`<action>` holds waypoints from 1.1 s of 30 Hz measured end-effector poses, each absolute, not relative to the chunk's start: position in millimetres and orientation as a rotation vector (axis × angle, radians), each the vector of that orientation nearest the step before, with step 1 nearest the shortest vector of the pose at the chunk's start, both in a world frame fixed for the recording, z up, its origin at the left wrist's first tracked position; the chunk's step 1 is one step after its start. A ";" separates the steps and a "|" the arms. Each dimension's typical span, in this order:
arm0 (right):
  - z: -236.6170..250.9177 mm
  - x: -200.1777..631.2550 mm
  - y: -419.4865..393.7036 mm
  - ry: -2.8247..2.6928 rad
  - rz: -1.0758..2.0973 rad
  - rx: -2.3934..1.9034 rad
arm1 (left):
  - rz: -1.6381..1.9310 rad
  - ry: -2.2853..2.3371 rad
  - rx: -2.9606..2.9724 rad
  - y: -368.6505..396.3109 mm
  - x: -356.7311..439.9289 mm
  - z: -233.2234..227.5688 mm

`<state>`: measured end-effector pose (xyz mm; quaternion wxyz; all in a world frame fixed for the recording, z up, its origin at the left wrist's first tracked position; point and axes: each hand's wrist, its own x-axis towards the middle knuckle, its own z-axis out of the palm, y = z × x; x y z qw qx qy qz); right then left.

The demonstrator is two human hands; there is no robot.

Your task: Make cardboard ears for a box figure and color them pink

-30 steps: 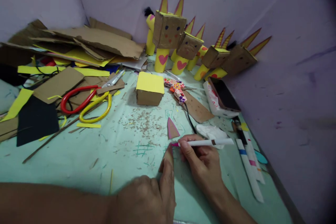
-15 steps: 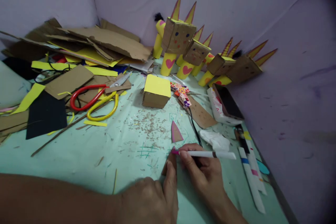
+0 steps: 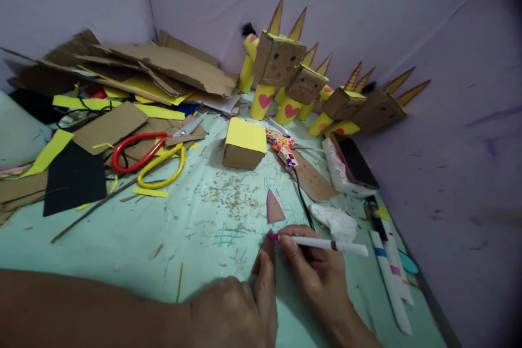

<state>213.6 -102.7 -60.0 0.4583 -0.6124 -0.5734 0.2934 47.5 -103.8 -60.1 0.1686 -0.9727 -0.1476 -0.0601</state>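
My right hand (image 3: 316,266) grips a white felt-tip marker (image 3: 314,242), its pink tip on the upper point of a small brown cardboard triangle (image 3: 261,256). My left hand (image 3: 240,304) has its fingers curled, and a fingertip presses that triangle down on the table. The lower part of the triangle is hidden by the fingers. Just beyond lies another cardboard triangle (image 3: 275,207) with pink edges. Farther back sits a cardboard box (image 3: 243,156) with a yellow top.
Scissors (image 3: 149,152) with red and yellow handles lie among cardboard scraps at left. A flowered glue gun (image 3: 285,149) with a black cord is beyond my right hand. Several yellow cardboard figures (image 3: 279,60) line the wall. More markers (image 3: 391,283) and crumpled tissue (image 3: 334,221) lie at right.
The pink colour at the triangle's point has grown slightly, and the marker has tilted a little. Both hands stay almost in place. The whole view has shifted slightly.
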 end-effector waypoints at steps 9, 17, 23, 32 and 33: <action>-60.0 213.5 -104.5 -1.349 0.841 -1.457 | -0.193 -0.462 -2.826 -103.1 44.3 -64.8; -57.5 213.1 -104.7 -1.426 0.917 -1.454 | -0.297 -0.587 -2.807 -109.0 44.8 -72.0; -58.7 223.6 -101.2 -1.196 0.843 -1.516 | -0.323 -0.899 -2.824 -112.3 45.1 -74.0; -58.8 228.3 -91.0 -1.129 1.001 -1.513 | -0.173 -0.404 -2.734 -99.3 46.9 -44.6; -58.4 228.0 -90.3 -1.137 1.004 -1.504 | -0.158 -0.351 -2.711 -98.5 47.0 -43.0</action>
